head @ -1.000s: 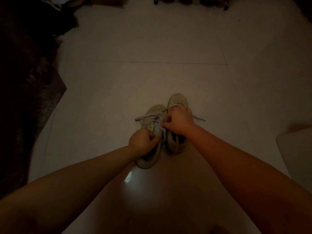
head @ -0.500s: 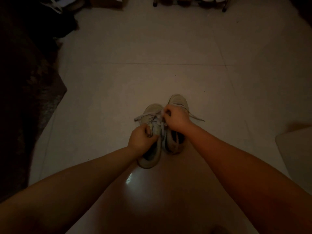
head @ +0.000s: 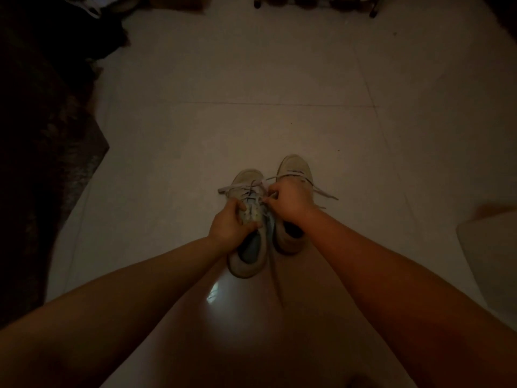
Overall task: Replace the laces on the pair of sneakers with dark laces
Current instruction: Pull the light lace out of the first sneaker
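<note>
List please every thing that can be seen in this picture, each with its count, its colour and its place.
pale low-top sneakers: two, off-white, side by side on the floor, centre.
light flat shoelaces: pale grey, loosened, ends trailing off both shoes.
glossy tiled floor: one, whitish, under everything.
dark patterned rug: one, brown-black, left edge.
pale rounded object: one, whitish, right edge; what it is cannot be told.
dark clutter: along the top edge, too dim to count.
left hand: one, grips the nearer sneaker's tongue area.
right hand: one, pinches a lace.
</note>
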`<action>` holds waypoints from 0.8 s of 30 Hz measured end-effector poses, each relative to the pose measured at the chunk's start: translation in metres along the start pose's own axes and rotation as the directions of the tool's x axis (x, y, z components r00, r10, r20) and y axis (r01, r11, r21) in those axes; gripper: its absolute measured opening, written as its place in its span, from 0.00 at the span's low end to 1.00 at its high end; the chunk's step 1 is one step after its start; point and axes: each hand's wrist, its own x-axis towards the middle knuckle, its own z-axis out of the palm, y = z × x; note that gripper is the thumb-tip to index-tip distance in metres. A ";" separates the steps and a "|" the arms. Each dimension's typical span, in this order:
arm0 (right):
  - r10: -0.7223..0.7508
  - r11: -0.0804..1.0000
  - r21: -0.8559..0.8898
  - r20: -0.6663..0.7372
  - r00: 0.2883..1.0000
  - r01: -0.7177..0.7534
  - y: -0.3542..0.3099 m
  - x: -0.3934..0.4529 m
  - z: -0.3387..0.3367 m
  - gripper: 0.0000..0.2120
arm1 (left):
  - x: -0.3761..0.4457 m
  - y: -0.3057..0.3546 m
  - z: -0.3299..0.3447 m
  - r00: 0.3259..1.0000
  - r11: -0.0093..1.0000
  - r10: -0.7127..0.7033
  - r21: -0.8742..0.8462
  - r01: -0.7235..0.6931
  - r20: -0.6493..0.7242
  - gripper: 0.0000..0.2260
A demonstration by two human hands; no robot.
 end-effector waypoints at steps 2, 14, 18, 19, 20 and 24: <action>0.031 0.999 0.032 -0.031 0.999 -0.030 -0.001 0.001 0.006 0.11 | 0.000 -0.002 0.000 1.000 1.000 -0.005 -0.020 0.005 0.004 0.20; 0.188 0.813 0.568 -0.047 0.981 -0.129 0.006 0.010 -0.023 0.15 | 0.003 -0.004 -0.002 0.999 1.000 0.015 0.000 -0.015 0.035 0.19; 0.110 0.895 0.428 0.057 0.992 -0.124 0.011 0.011 0.002 0.07 | 0.004 -0.004 -0.002 0.999 1.000 0.000 -0.005 0.000 0.035 0.20; 0.080 0.937 0.336 0.063 0.995 -0.097 0.011 0.011 0.007 0.08 | 0.004 -0.004 -0.001 0.999 1.000 -0.001 -0.008 0.001 0.033 0.20; 0.063 0.965 0.252 0.052 0.997 -0.074 0.010 0.010 0.012 0.08 | 0.005 -0.004 -0.001 1.000 1.000 0.000 -0.010 0.001 0.031 0.20; 0.095 0.982 0.162 -0.007 0.995 -0.092 -0.003 0.009 0.021 0.11 | 0.004 -0.005 0.000 0.999 1.000 -0.006 -0.018 0.007 0.033 0.20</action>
